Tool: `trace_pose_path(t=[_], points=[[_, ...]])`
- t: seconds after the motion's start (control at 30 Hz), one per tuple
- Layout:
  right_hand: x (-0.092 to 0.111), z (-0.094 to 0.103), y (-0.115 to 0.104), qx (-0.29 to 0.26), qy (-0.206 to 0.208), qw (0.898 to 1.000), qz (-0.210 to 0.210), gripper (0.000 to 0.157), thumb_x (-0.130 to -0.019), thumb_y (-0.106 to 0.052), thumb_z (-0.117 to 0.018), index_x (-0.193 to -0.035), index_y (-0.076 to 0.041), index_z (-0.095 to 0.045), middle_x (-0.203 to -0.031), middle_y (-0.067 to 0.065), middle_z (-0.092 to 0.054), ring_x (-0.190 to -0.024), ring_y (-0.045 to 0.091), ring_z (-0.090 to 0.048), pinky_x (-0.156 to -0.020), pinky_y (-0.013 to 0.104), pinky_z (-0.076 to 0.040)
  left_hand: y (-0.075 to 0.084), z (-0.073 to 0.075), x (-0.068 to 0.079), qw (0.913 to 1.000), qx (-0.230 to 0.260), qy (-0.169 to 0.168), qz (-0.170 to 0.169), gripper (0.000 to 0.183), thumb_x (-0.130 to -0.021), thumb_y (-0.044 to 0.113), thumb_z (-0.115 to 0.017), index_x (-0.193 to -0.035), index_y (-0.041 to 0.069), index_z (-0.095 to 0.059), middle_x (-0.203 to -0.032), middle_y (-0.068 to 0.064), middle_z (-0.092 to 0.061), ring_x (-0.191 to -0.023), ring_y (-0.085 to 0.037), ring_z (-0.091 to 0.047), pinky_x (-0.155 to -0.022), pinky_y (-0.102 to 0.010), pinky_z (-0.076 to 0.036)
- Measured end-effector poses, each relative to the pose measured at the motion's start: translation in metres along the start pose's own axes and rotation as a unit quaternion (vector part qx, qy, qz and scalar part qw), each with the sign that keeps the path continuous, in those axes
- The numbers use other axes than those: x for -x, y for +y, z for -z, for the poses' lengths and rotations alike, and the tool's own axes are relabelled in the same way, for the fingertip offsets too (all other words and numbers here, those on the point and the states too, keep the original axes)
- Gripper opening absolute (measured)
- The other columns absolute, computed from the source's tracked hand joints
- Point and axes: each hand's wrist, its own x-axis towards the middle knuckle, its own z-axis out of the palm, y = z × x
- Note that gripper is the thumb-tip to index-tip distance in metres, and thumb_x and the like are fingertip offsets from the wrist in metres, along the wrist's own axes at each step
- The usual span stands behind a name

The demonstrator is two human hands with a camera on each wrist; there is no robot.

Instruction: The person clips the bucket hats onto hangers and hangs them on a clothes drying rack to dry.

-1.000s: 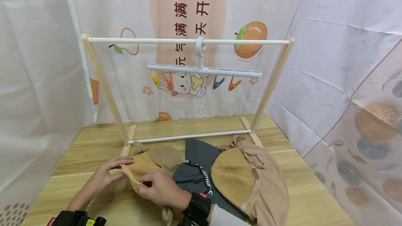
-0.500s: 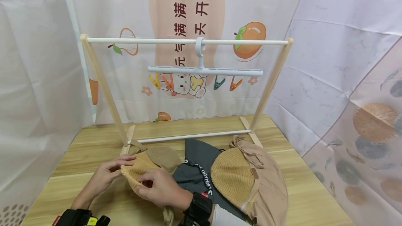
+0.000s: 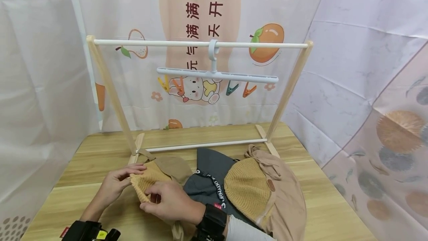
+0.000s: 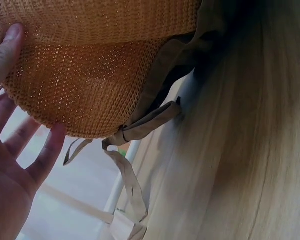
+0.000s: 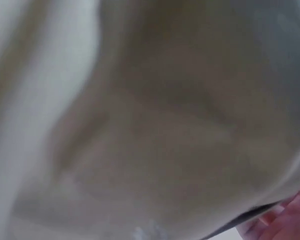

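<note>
In the head view a yellow woven sun hat [image 3: 152, 174] with tan cloth trim lies at the table's left front, its edge raised. My left hand [image 3: 115, 181] pinches the raised left edge. In the left wrist view the thumb lies on the weave [image 4: 80, 75] and other fingers reach behind the edge. My right hand [image 3: 174, 202] holds the front edge with curled fingers; its thumb sits low by the rim, its exact contact hard to see. In the right wrist view blurred tan cloth [image 5: 165, 125] covers most, with part of a hand [image 5: 285, 220] at lower right.
A dark grey cap [image 3: 208, 181] with a lettered band and another yellow-and-tan sun hat [image 3: 249, 187] lie to the right. Behind stands a wooden rack [image 3: 113, 92] with a white rod [image 3: 150, 43]. From it hangs a pale blue hanger [image 3: 187, 72] with several coloured clips [image 3: 230, 87].
The front edge of the hat has shifted slightly and my right thumb has moved a little left, away from its former spot on the rim. My left hand has edged slightly right.
</note>
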Motion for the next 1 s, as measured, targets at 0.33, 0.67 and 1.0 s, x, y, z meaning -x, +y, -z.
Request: trace_pose_path(t=[0.33, 0.67, 1.0], points=[[-0.001, 0.007, -0.003, -0.022, 0.022, 0.999, -0.03, 0.023, -0.088, -0.033, -0.062, -0.07, -0.021, -0.055, -0.06, -0.012, -0.048, -0.052, -0.01, -0.038, -0.047, 0.005, -0.034, 0.01, -0.004, -0.01, 0.9996, 0.022, 0.013, -0.01, 0.014, -0.086, -0.005, -0.059, -0.095, 0.0, -0.069, -0.11, 0.016, -0.066, -0.112, -0.003, -0.054, -0.088, -0.01, -0.045], [0.002, 0.01, -0.003, -0.04, 0.037, 0.997, -0.048, 0.02, -0.091, -0.036, -0.058, -0.076, -0.021, -0.058, -0.06, -0.011, -0.048, -0.051, -0.008, -0.038, -0.044, 0.008, -0.033, 0.016, -0.008, -0.016, 0.9978, 0.011, 0.058, -0.032, 0.019, -0.083, -0.012, -0.057, -0.096, -0.004, -0.069, -0.106, 0.002, -0.07, -0.106, -0.004, -0.058, -0.086, -0.009, -0.045], [0.002, 0.018, -0.004, -0.05, 0.061, 0.996, -0.049, 0.015, -0.09, -0.031, -0.06, -0.09, -0.017, -0.065, -0.062, -0.01, -0.052, -0.053, -0.008, -0.041, -0.045, 0.007, -0.036, 0.023, -0.014, -0.021, 0.9946, 0.019, 0.093, -0.042, 0.021, -0.082, -0.017, -0.055, -0.096, -0.007, -0.068, -0.103, 0.009, -0.069, -0.105, -0.008, -0.057, -0.083, -0.01, -0.047]])
